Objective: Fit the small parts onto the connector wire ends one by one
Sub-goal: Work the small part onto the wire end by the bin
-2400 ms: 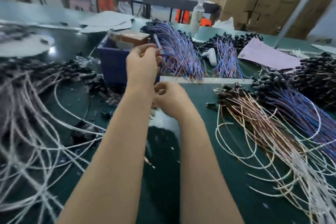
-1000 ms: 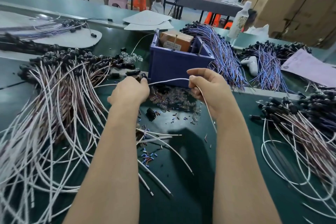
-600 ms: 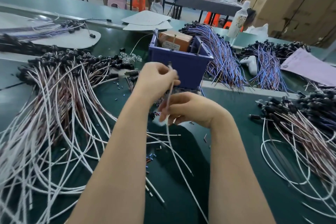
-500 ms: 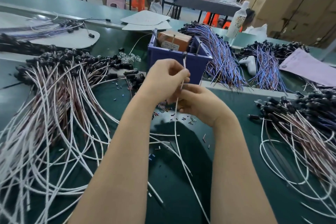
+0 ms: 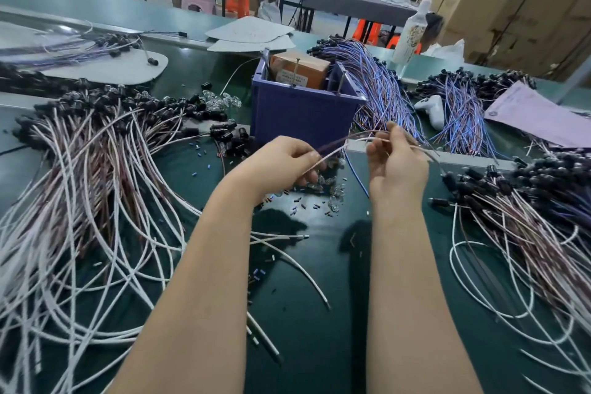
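Over the green table, my left hand [image 5: 281,160] pinches a thin connector wire [image 5: 335,152] that is blurred by motion. The wire runs up and right to my right hand [image 5: 395,160], whose fingertips pinch it near 1200,590, and it trails on to the right. Below my hands lies a small pile of clear small parts [image 5: 332,190] with tiny blue and red sleeves scattered around it. A big heap of white wires with black connectors [image 5: 96,150] fills the left side. Another heap of wires [image 5: 527,211] lies on the right.
A blue bin [image 5: 300,112] holding a brown box [image 5: 299,69] stands just behind my hands. Purple-blue wire bundles [image 5: 380,83] lie behind it, with a white bottle [image 5: 412,35], a white tool [image 5: 431,105] and a pink paper sheet [image 5: 537,115] to the right. Cardboard boxes stand at the back.
My hands were together holding the wire upright in front of the bin. They have moved apart, and the wire now runs slanted between them, lower over the parts pile.
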Demonstrator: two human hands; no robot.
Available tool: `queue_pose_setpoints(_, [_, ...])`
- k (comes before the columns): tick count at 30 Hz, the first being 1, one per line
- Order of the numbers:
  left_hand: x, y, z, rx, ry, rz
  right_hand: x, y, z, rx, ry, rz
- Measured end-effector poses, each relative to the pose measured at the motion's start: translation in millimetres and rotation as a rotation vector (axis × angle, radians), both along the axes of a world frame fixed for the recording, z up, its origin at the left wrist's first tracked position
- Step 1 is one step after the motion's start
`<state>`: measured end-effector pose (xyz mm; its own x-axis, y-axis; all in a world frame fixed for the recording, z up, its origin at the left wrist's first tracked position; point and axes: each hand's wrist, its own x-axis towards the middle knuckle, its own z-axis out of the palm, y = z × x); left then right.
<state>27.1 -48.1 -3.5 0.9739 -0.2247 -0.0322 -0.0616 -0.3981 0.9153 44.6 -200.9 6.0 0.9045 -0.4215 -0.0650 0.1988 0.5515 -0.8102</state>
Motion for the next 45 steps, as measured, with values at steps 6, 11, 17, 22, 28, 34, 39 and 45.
queue_pose_setpoints(6, [-3, 13, 7, 0.154, 0.061, 0.093, 3, -3, -11, 0.054, 0.091, -0.095])
queue_pose_setpoints(11, [4, 31, 10, 0.470, 0.051, 0.327, 3, -9, -16, 0.101, 0.177, -0.122])
queue_pose_setpoints(17, [-1, 22, 19, 0.265, -0.102, 0.428, 3, -10, -14, 0.235, 0.167, -0.135])
queue_pose_setpoints(22, [-15, -10, 27, -0.071, 0.291, -0.193, 3, -8, -12, 0.395, 0.122, -0.063])
queue_pose_setpoints(28, [-1, -27, 14, -0.708, 0.357, 0.198, 3, -4, -11, 0.397, 0.128, 0.093])
queue_pose_setpoints(34, [7, -8, 5, -1.091, 0.336, 0.341, 0, 7, -12, 0.164, 0.219, 0.232])
queue_pose_setpoints(39, [7, -14, 3, -0.963, 0.225, 0.325, -1, 11, -13, 0.113, 0.239, 0.330])
queue_pose_setpoints(45, [8, -15, 0, -0.965, 0.173, 0.362, 0, 11, -14, -0.002, 0.287, 0.368])
